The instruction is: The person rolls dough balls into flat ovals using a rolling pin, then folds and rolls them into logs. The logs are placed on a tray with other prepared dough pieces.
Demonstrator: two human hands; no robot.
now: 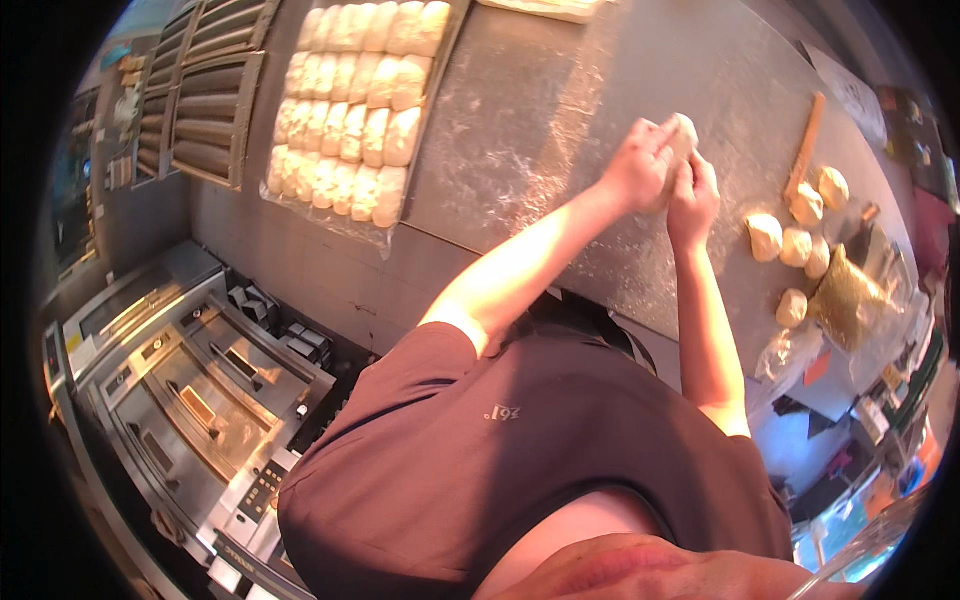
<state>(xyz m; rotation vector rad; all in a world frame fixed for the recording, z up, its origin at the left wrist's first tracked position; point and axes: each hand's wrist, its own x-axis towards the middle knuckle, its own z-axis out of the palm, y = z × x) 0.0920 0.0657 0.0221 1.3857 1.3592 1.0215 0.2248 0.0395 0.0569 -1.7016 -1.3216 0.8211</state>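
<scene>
Both my hands are on one elongated piece of dough (pixel 683 136) above the metal worktable (pixel 495 97). My left hand (pixel 643 163) grips its left side, with the fingertips on top. From the right, my right hand (pixel 694 196) holds the lower part, its thumb and fingers pointing up along the dough. The two hands hide part of the piece. Several dough balls (pixel 765 237) lie to the right of my hands. Beyond them is a wooden rolling pin (pixel 807 146), one end close to a ball. Flour is scattered over the metal surface.
A tray of dough pieces in rows (pixel 345 112) stands at the left on plastic film. Further left are a rack of ridged baking pans (pixel 210 112) and a deck oven (pixel 195 405). A filled plastic bag (pixel 847 298) lies at the table's right, beside crumpled clear plastic (pixel 786 352).
</scene>
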